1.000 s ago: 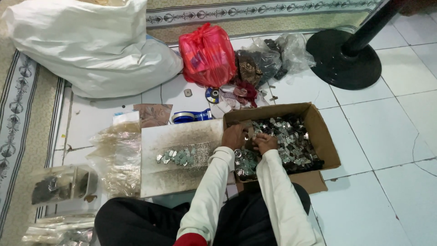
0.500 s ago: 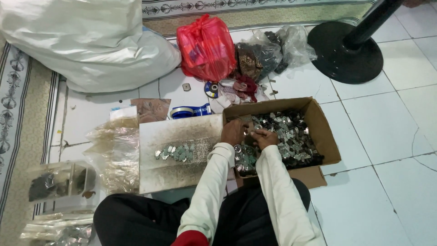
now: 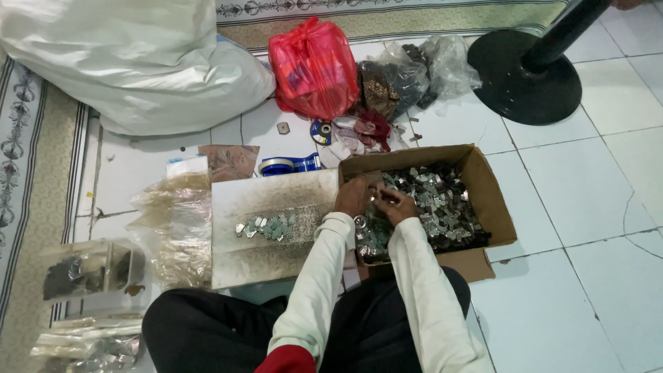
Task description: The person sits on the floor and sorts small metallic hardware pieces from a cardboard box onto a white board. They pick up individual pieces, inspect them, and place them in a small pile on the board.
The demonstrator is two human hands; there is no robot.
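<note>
While over the cardboard box (image 3: pixel 483 181), both hands, left hand (image 3: pixel 353 196) and right hand (image 3: pixel 394 205), fingers pinched on small metal pieces (image 3: pixel 442 204).

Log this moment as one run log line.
left hand: over cardboard box, touching small metal pieces | right hand: fingering one piece, hands together | sorted pieces: on board

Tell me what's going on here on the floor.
A person sits on the tiled floor, both hands together over a cardboard box full of small shiny metal pieces. The left hand and right hand pinch pieces between the fingers. A small batch lies on the flat board beside the box.
</note>
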